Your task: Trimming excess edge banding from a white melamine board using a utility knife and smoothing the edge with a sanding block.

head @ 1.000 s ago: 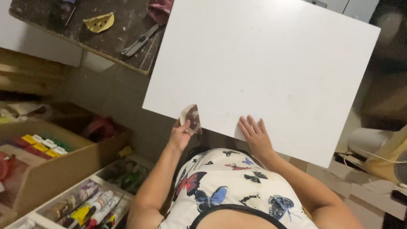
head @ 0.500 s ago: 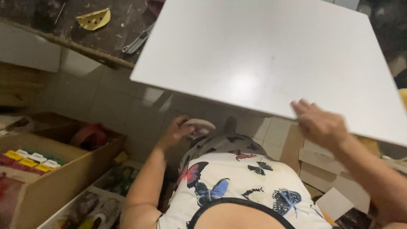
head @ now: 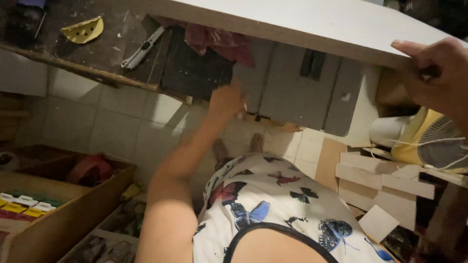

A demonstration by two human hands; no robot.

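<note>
1. The large white board [head: 312, 24] is being tipped up near edge-on, high across the top of the view, above the dark workbench [head: 97, 53]. To my eye this lift wants both ends rising together, so the panel is not twisting.
2. The right hand [head: 436, 73] is gripping the board's edge at its right end, thumb lying on top and fingers curled underneath. It is carrying most of the weight, so a deeper grip would be safer.
3. The left hand [head: 225, 102] is reaching up under the board's lower side, loosely closed; motion blur is hiding whether it is touching the panel or holding anything.
4. A yellow fan [head: 429, 141] and stacked offcuts [head: 385, 180] are sitting just below the right end; swinging wide of them would be wise.
5. A utility knife [head: 142, 47] is lying on the bench.
</note>
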